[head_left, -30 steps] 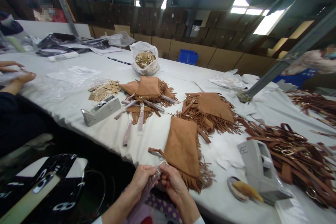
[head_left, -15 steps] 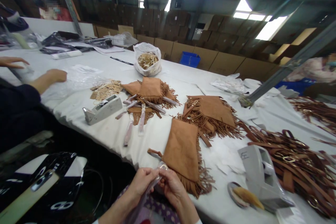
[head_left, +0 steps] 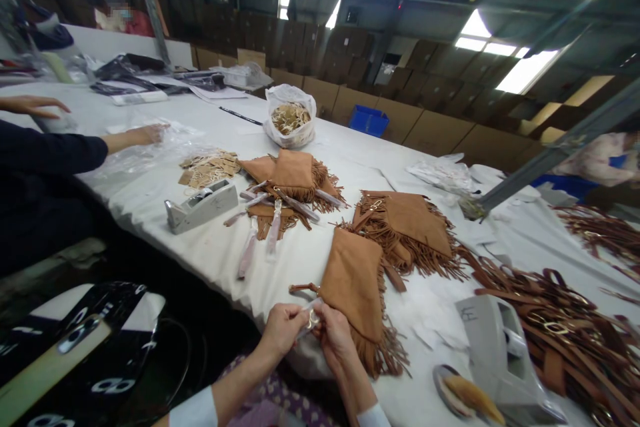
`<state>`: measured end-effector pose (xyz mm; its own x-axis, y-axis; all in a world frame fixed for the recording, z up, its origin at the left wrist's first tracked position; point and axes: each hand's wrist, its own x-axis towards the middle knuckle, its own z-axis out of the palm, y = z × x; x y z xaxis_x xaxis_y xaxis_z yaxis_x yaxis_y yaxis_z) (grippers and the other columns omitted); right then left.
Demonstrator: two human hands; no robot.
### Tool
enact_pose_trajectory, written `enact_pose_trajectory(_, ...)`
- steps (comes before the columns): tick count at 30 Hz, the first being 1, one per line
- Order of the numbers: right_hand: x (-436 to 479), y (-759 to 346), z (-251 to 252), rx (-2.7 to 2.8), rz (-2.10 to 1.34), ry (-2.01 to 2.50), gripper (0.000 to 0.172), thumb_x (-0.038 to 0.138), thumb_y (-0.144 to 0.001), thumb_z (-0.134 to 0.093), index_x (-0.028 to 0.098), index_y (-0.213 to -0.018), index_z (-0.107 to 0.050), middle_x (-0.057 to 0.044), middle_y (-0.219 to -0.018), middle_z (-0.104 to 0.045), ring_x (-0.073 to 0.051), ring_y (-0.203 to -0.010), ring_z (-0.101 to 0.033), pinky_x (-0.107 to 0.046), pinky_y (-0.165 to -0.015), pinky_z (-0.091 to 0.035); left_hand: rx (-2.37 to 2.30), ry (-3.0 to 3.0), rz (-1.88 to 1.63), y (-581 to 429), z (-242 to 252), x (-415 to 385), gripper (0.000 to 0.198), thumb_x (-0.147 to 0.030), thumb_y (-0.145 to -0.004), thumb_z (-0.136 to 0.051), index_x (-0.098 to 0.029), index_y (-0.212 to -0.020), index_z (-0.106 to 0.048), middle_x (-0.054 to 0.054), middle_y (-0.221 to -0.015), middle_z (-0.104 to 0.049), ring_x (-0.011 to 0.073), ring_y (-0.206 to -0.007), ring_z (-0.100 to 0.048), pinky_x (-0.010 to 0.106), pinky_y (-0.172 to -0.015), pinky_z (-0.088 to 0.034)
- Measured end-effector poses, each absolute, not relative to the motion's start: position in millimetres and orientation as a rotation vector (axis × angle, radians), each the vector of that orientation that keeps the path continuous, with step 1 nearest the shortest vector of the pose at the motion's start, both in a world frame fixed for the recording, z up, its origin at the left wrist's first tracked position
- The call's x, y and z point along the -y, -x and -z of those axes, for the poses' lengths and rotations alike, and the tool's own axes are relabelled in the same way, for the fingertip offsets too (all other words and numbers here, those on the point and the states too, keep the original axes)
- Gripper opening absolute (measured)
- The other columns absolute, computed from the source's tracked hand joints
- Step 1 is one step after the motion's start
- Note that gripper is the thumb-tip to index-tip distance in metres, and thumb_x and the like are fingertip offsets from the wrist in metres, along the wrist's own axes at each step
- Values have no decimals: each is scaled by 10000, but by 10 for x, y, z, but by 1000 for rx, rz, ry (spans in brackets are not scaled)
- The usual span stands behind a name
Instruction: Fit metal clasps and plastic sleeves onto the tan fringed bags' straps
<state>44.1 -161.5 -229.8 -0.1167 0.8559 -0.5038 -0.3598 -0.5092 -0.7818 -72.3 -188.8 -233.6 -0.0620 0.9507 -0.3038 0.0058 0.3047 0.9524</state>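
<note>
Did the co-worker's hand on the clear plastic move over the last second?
Yes: the co-worker's hand slid across the clear plastic toward the pile of tags, which stayed put.

Tan bag (head_left: 353,278), white tbl (head_left: 345,150), blue bin (head_left: 369,121)

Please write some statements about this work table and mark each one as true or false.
1. The left hand and the right hand pinch a small fitting at the corner of a fringed bag. True.
2. The farther tape dispenser stands on the floor. False: it stands on the white table.
3. The plastic bag holds blue boxes. False: it holds pale tan pieces.
4. Brown straps lie heaped on the table's right side. True.
</note>
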Motion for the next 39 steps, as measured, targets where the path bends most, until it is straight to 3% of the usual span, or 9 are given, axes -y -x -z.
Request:
enact_pose_trajectory(4,1512,-517,2309,672,-1776,1304,299,359,-555,-802,159,-586,-582,48,-475,-521,-70,-423,-415,-209,-431,-336,-1428,-960,-988,706,2382,1720,383,-502,-688,-528,-160,-519,-560,-37,-432,-440,96,-414,-362,228,-422,-257)
enact_pose_trajectory(10,1602,-603,2396,786,-1862,1366,328,370,-563,-806,136,-646,-592,56,-475,-514,-61,-422,-435,-178,-419,-364,-1426,-1071,-979,748,2527,1798,357,-417,-713,-517,-158,-468,-513,-46,-413,-397,88,-421,-352,227,-443,-228)
enact_pose_trajectory(16,1590,-582,2465,849,-1830,1362,319,407,-595,-758,126,-599,-608,33,-460,-526,-60,-392,-420,-180,-390,-353,-1267,-862,-1002,717,2504,1874,403,-478,-702,-582,-100,-774,-700,11,-563,-609,98,-430,-417,219,-435,-299)
enact_pose_trajectory(21,1588,-596,2466,777,-1823,1356,316,403,-568,-780,133,-601,-619,31,-477,-542,-69,-417,-448,-182,-409,-373,-1361,-1031,-1147,650,2448,1913,322,-380,-782,-527,-142,-768,-744,33,-686,-696,176,-642,-582,245,-612,-429)
enact_pose_trajectory(26,1592,-603,2398,671,-1881,1357,311,390,-569,-785,135,-656,-628,18,-547,-582,-92,-476,-511,-206,-469,-451,-1524,-1304,-1093,630,2372,2005,327,-281,-848,-442,-233,-995,-730,51,-880,-733,210,-811,-638,271,-762,-468)
enact_pose_trajectory(32,1618,-643,2338,561,-1985,1278,293,358,-571,-789,150,-665,-605,16,-567,-593,-140,-536,-586,-283,-577,-521,-1707,-1959,-586,691,2277,2096,394,-216,-890,-370,-278,-1201,-605,89,-797,-676,227,-726,-642,295,-638,-450)
enact_pose_trajectory(35,1630,-656,2325,519,-2009,1244,340,394,-574,-796,143,-731,-629,-3,-617,-627,-141,-563,-598,-286,-598,-522,-1705,-2061,-464,682,2213,2089,389,-186,-890,-345,-272,-1153,-619,101,-823,-675,248,-709,-650,315,-599,-447)
enact_pose_trajectory(39,1639,-620,2353,621,-1954,1298,356,383,-554,-832,133,-595,-581,9,-536,-583,-112,-520,-557,-253,-569,-506,-1732,-2090,-442,674,2221,2116,388,-147,-878,-350,-248,-1155,-601,89,-812,-676,230,-692,-649,303,-602,-462)
